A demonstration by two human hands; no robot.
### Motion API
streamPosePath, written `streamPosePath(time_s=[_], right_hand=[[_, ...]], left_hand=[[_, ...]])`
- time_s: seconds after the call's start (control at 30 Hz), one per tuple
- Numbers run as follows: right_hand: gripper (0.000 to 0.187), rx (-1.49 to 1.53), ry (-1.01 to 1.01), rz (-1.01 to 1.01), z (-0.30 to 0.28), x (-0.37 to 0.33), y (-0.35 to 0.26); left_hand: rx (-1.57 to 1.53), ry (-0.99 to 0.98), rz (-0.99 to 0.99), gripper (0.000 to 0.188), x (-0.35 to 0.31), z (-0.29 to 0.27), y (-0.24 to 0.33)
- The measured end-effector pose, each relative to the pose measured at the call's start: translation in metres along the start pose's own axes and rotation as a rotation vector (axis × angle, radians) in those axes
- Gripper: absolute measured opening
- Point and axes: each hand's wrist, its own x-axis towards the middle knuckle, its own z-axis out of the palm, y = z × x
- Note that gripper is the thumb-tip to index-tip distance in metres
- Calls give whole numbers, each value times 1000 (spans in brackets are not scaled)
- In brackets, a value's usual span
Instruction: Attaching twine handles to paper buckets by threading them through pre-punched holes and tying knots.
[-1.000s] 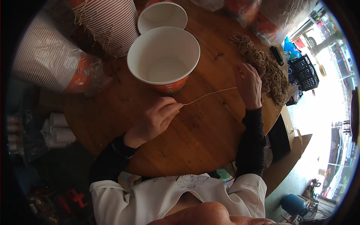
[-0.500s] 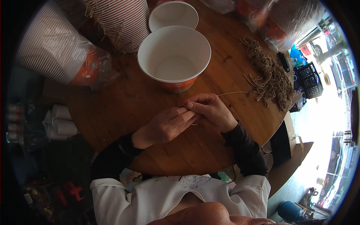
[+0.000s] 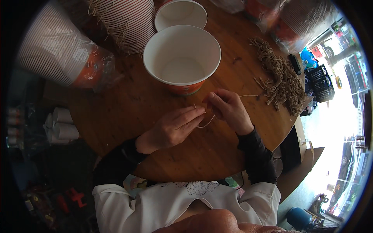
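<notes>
at frame centre, left hand (image 3: pixel 173 126) and right hand (image 3: pixel 227 108) close together, both pinched on a thin twine strand (image 3: pixel 205 123). just below a big white paper bowl (image 3: pixel 182 58) on the round wooden worktop (image 3: pixel 128 105). at right, a loose twine heap (image 3: pixel 279 75).

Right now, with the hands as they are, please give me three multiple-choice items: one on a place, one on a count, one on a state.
1. Where does the heap of brown strings lie?
A. on the table's right side
B. inside the big bowl
C. on the floor

2. How many open white bowls stand beyond the hands?
A. one
B. two
C. four

3. How is the big bowl?
A. upright and empty
B. tipped over
C. filled with string

Answers:
1 A: the heap lies right of the right hand.
2 B: a smaller bowl stands behind the big one.
3 A: its white inside shows bare while the left hand and right hand pinch a thin string.
</notes>
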Motion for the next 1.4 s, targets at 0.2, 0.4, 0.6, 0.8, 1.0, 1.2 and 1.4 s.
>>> streamPosePath(time_s=[0.2,0.4,0.6,0.8,1.0,1.2,1.4], right_hand=[[28,398,-300,375,0,-4,5],[17,518,-215,287,13,-5,7],[17,686,-108,207,3,-1,5],[17,471,-15,60,-3,-2,3],[13,-121,-102,-93,4,-13,-7],[13,-317,-160,-273,14,-15,2],[12,-286,-206,-180,16,-17,0]], left_hand=[[-32,-15,57,21,-1,1,4],[14,-57,83,18,-1,2,5],[56,-56,107,18,-4,4,7],[-234,24,-44,22,4,-7,12],[-795,83,-828,32,-11,-6,0],[-681,78,-731,22,-9,-10,-4],[-483,60,-702,16,-1,-13,1]])
